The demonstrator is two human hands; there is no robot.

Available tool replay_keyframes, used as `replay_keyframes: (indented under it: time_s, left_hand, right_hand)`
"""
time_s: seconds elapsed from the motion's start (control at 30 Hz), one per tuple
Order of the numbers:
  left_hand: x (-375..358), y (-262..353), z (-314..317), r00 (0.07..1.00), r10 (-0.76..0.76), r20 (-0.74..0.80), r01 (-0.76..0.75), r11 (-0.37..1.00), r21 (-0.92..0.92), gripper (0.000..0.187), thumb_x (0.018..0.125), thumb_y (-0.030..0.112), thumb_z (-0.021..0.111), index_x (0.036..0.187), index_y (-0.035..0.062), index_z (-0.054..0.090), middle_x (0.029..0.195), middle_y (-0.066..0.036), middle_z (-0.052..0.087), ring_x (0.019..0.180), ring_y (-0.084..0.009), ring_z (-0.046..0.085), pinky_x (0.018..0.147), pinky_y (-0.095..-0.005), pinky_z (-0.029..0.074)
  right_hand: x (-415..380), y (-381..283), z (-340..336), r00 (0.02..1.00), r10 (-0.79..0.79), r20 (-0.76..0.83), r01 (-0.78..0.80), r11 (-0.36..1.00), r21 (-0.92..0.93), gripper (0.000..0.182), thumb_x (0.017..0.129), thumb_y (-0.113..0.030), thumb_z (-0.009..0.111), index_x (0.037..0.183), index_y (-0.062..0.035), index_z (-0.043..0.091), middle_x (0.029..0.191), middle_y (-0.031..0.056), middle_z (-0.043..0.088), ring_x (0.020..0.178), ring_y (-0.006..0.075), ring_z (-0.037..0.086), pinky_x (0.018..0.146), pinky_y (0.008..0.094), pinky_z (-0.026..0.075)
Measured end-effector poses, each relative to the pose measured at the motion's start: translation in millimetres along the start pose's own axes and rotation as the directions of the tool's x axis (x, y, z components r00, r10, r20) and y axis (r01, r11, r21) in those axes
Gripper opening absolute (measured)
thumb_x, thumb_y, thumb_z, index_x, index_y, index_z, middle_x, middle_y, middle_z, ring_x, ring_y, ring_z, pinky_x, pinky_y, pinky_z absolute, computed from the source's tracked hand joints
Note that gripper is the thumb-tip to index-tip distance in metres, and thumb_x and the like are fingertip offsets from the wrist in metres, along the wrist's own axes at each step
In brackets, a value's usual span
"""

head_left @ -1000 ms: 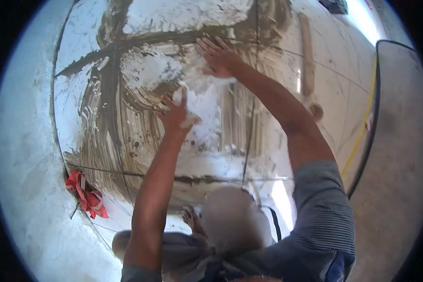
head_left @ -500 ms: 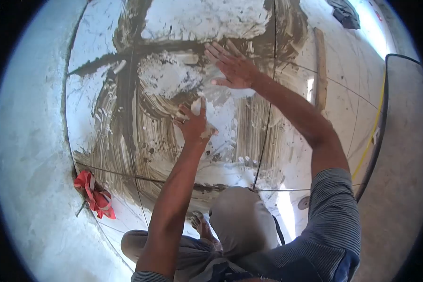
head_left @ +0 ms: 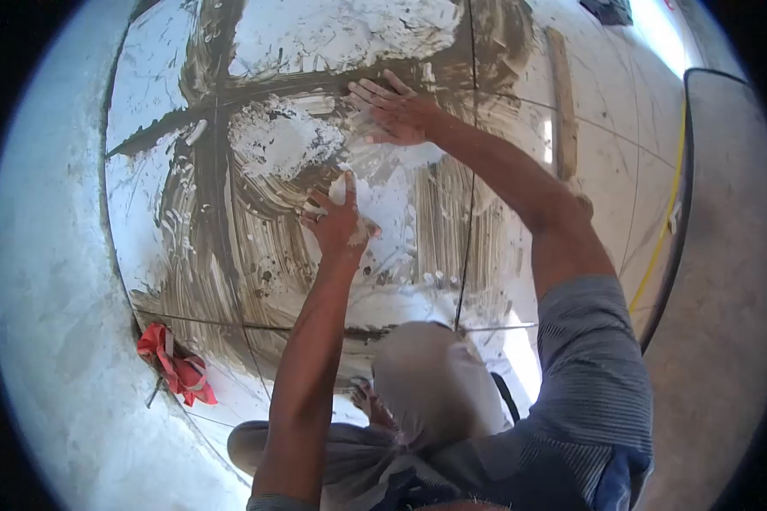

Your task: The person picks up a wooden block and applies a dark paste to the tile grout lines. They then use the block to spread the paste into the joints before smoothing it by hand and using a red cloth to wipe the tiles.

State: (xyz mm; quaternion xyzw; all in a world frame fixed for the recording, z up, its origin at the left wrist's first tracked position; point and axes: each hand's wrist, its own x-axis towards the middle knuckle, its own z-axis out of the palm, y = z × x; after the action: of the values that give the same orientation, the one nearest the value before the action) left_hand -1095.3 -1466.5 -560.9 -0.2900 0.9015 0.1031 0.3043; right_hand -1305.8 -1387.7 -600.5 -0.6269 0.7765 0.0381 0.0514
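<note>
Landmark: grout cross (head_left: 216,89), dark joint lines meeting on tiled floor (head_left: 145,204).

Left hand (head_left: 339,223): fingers curled, closed on small pale sponge or cloth wad (head_left: 341,189), pressed to tile right of and below cross. Wad's exact shape hard to tell.

Right hand (head_left: 392,111): fingers spread flat, holding nothing, palm bearing on tile farther right of cross, on its horizontal joint.

White residue patch (head_left: 281,136) lies between cross and left hand, just up-left of wad; left hand nearer. Dark smears run lengthwise below cross.

Red rag (head_left: 177,366) well below cross, at floor edge.
</note>
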Motion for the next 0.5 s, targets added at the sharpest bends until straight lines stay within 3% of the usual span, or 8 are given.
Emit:
replay_keyframes:
  time_s: [0.07,0.17,0.2,0.3,0.33,0.4,0.43,0.5]
  left_hand:
    - [3.1,-2.1,0.4,1.0,0.023,-0.014,-0.023,1.0,0.0,0.119,0.058,0.05,0.08,0.148,0.0318,0.004,0.141,-0.042,0.009,0.121,-0.0626,0.03,0.101,-0.0637,0.024]
    - [0.8,-2.6,6.8,0.999,-0.01,0.037,0.01,1.0,-0.004,0.118,0.059,0.051,0.08,0.148,0.0324,0.004,0.141,-0.042,0.01,0.122,-0.063,0.029,0.101,-0.0637,0.024]
    - [3.2,0.8,2.3,0.999,-0.02,0.033,0.02,1.0,-0.004,0.119,0.059,0.051,0.08,0.148,0.0325,0.004,0.14,-0.042,0.01,0.122,-0.0622,0.029,0.101,-0.0638,0.024]
    - [2.8,-0.7,5.9,1.0,-0.005,-0.008,0.005,1.0,0.02,0.121,0.057,0.054,0.08,0.147,0.0331,0.002,0.14,-0.043,0.01,0.122,-0.0623,0.029,0.101,-0.0639,0.024]
    - [1.7,-4.0,2.1,1.0,0.003,-0.025,-0.002,1.0,0.031,0.121,0.057,0.054,0.08,0.147,0.0331,0.002,0.14,-0.043,0.01,0.122,-0.0623,0.029,0.101,-0.0639,0.024]
    - [1.0,-1.2,1.3,0.999,0.032,-0.024,-0.033,0.999,-0.036,0.115,0.061,0.049,0.079,0.148,0.0323,0.005,0.141,-0.042,0.008,0.121,-0.065,0.027,0.102,-0.067,0.019]
    - [-3.4,-2.4,3.7,1.0,0.023,0.001,-0.023,0.999,-0.029,0.115,0.061,0.049,0.079,0.148,0.0323,0.005,0.141,-0.042,0.008,0.121,-0.065,0.027,0.102,-0.067,0.019]
    - [0.0,2.1,-5.7,0.998,-0.007,0.062,0.01,0.999,-0.043,0.116,0.06,0.046,0.08,0.148,0.0316,0.005,0.141,-0.042,0.008,0.123,-0.0628,0.027,0.102,-0.0669,0.019]
  right_hand:
    - [6.7,8.6,-0.2,0.969,-0.066,-0.238,0.09,0.992,0.091,0.081,0.089,-0.065,0.026,0.147,-0.0092,0.011,0.153,0.0093,0.013,0.142,0.0233,0.01,0.115,0.0486,0.0]
    - [-2.1,11.2,-8.2,0.964,-0.059,-0.261,0.092,0.989,0.116,0.081,0.09,-0.064,0.027,0.147,-0.0081,0.013,0.153,0.0095,0.013,0.142,0.0239,0.011,0.115,0.0482,0.0]
    - [4.6,13.0,9.0,0.993,0.062,-0.099,-0.064,0.998,-0.017,0.081,0.09,-0.064,0.027,0.146,-0.0072,0.014,0.153,0.0098,0.013,0.141,0.0249,0.013,0.115,0.0476,0.003]
    - [6.5,18.7,14.0,0.993,-0.011,-0.119,0.009,1.0,-0.017,0.083,0.089,-0.065,0.029,0.146,-0.0064,0.014,0.153,0.01,0.013,0.141,0.0259,0.015,0.115,0.0493,0.005]
    - [5.9,12.9,-4.2,0.991,0.002,-0.134,-0.005,1.0,-0.023,0.083,0.089,-0.065,0.029,0.146,-0.0064,0.014,0.153,0.01,0.013,0.141,0.0259,0.015,0.115,0.0493,0.005]
    - [4.0,4.5,-21.7,0.931,-0.031,-0.363,0.082,0.988,0.128,0.084,0.088,-0.066,0.031,0.146,-0.0062,0.015,0.153,0.0098,0.012,0.141,0.0255,0.015,0.115,0.0506,0.003]
    - [2.8,-2.8,-8.5,0.935,-0.027,-0.354,0.086,0.984,0.153,0.084,0.088,-0.066,0.031,0.146,-0.0062,0.015,0.153,0.0098,0.012,0.141,0.0255,0.015,0.115,0.0506,0.003]
    - [10.1,3.1,5.2,0.994,0.047,-0.095,-0.043,0.998,0.042,0.084,0.088,-0.065,0.033,0.146,-0.0066,0.015,0.153,0.0097,0.012,0.141,0.0251,0.013,0.114,0.0508,0.001]
